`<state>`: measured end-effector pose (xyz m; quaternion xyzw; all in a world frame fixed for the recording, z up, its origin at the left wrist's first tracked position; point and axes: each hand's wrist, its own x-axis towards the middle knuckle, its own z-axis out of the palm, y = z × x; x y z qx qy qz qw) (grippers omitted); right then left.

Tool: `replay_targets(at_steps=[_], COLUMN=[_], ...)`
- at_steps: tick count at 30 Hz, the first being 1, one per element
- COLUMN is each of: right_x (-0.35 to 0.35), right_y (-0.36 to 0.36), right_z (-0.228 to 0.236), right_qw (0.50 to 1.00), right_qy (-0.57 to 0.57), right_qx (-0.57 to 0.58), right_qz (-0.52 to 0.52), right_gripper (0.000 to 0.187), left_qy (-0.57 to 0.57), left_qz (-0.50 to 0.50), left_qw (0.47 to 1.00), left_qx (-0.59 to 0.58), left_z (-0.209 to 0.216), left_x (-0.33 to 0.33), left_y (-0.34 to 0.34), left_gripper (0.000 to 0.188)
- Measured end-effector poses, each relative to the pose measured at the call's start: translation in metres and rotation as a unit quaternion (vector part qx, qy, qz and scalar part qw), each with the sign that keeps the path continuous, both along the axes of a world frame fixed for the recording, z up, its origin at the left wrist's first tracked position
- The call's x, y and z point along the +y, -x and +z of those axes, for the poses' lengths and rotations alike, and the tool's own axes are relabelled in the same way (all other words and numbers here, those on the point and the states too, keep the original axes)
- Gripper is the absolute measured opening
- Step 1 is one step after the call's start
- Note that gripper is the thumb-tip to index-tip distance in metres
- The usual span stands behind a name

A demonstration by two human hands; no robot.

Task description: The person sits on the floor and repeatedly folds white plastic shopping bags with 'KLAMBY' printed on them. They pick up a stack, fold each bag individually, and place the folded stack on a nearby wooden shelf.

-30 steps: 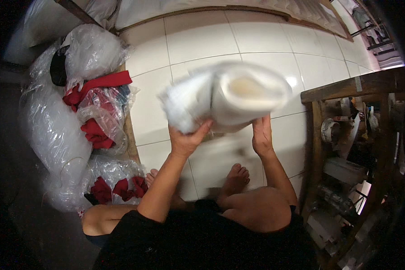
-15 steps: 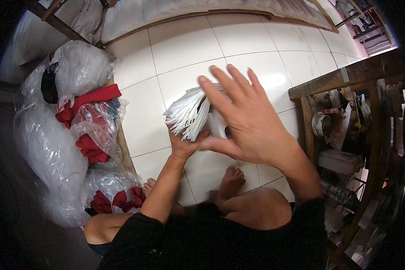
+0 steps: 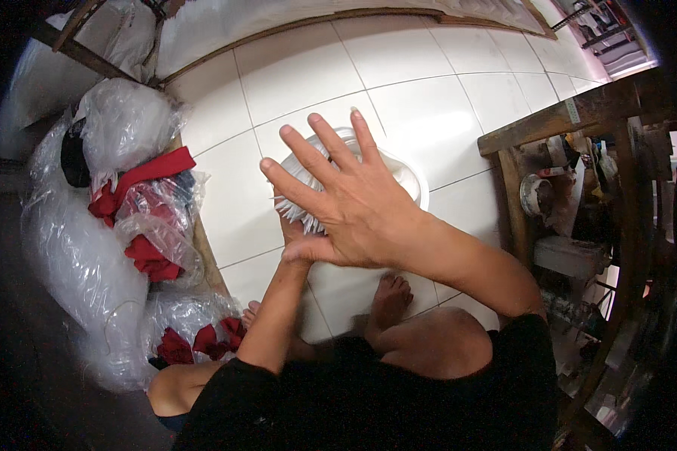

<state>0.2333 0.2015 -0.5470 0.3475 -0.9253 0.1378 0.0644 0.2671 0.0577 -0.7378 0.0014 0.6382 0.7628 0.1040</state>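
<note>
A thick fanned bundle of thin white sheets (image 3: 295, 213) stands in front of me, its many loose edges showing below and between my right fingers. My left hand (image 3: 291, 231) grips this bundle from beneath and behind; most of its fingers are hidden. My right hand (image 3: 353, 199) is open, fingers spread wide, palm down over the bundle, with the thumb near my left wrist. Whether the right palm touches the sheets I cannot tell. Just beyond the right wrist, a smooth white shape with a rounded rim (image 3: 421, 184) shows; its kind is unclear.
Clear plastic bags (image 3: 90, 278) are heaped at the left, with dark red cloth (image 3: 154, 177) among them. A wooden rack (image 3: 572, 120) holding assorted items stands at the right. White floor tiles (image 3: 308, 75) lie ahead. My bare foot (image 3: 391, 297) is below my hands.
My right hand has moved left and now covers most of the bundle, its thumb reaching my left wrist. The white rounded rim has come into view at the right.
</note>
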Motion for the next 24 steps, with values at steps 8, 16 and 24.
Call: replay_targets(at_steps=[8, 16, 24], right_x=[0.044, 0.034, 0.007], right_y=[0.001, -0.014, -0.016], right_z=[0.034, 0.038, 0.011], right_qw=[0.995, 0.995, 0.999], right_qy=[0.018, -0.052, -0.003], right_qx=[0.011, 0.014, -0.026], right_qz=[-0.093, -0.079, -0.019], right_gripper=[0.102, 0.112, 0.106], left_qy=[0.209, 0.254, 0.134], left_qz=[-0.030, 0.084, 0.010], left_qw=[0.974, 0.934, 0.967], left_qx=[0.080, 0.237, 0.216], left_z=[0.006, 0.004, 0.022], left_x=[-0.006, -0.010, 0.002], left_y=[-0.001, -0.001, 0.017], left_gripper=[0.102, 0.122, 0.124])
